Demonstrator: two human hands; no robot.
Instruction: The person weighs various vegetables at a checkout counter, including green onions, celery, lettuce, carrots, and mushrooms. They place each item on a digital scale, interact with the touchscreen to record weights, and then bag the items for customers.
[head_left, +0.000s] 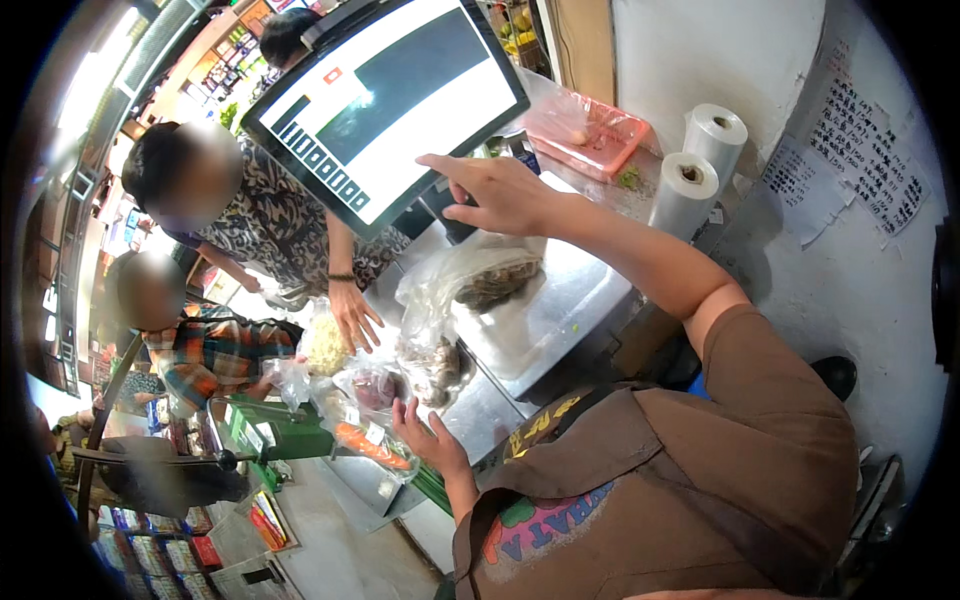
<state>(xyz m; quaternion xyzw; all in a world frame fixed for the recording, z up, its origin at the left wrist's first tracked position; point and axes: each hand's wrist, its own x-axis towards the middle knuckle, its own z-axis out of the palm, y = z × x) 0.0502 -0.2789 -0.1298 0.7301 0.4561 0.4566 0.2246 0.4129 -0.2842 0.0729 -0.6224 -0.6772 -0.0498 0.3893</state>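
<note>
My right hand (499, 191) holds nothing; its index finger is extended at the lit touchscreen (405, 97), other fingers partly bent. Whether the fingertip touches it I cannot tell. Below that hand, a clear bag with dark brown contents (499, 281) lies on the metal scale plate (577, 300). My left hand (431, 442) is empty, fingers apart, beside a bagged reddish-purple item (375, 390) and bagged carrots (371, 444). Nearby are a bag of greyish-brown items (442, 371) and a bag of pale yellow food (324, 345). Long green stalks (431, 487) lie beneath my left wrist.
Across the counter (487, 420), a person in a patterned shirt (281, 210) reaches a hand (352, 315) over the bags. Another wears a plaid shirt (217, 349). A green box (281, 431) stands left, a pink basket (600, 139) and plastic bag rolls (686, 184) upper right.
</note>
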